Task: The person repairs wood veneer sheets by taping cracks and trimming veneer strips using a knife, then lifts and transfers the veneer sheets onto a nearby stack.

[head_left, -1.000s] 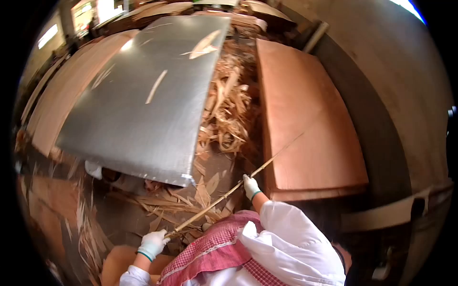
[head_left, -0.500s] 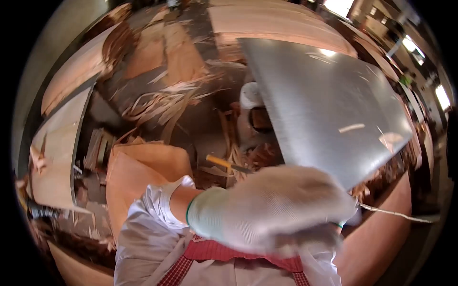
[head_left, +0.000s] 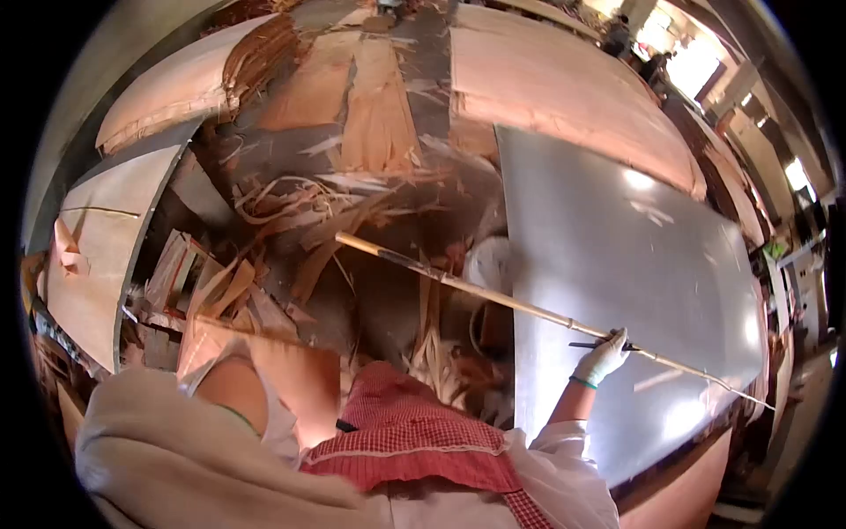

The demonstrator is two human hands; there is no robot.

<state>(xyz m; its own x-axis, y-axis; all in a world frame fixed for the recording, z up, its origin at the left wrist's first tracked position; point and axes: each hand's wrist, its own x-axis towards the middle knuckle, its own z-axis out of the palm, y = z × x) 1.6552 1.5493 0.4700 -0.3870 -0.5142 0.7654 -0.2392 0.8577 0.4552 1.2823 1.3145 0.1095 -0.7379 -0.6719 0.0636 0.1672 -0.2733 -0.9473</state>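
Note:
My right hand, in a white knit glove with a green cuff, is closed around a long thin bamboo stick. The stick slants across the grey metal sheet, its orange-and-black thick end over the floor and its thin tip near the sheet's right edge. A small dark, narrow tool also pokes out of this hand; its kind is unclear. Close to the camera at lower left, my left hand shows as a large blurred glove. Its fingers cannot be made out, and I see nothing held in it.
Stacks of wood veneer sheets stand beyond the metal sheet and at the far left. Veneer scraps litter the floor. A whitish bucket stands by the metal sheet's edge. A pale board lies at left.
My right hand has moved out over the metal sheet with the bamboo stick, now in full view. My left hand has moved from the middle to the lower left. The view has shifted.

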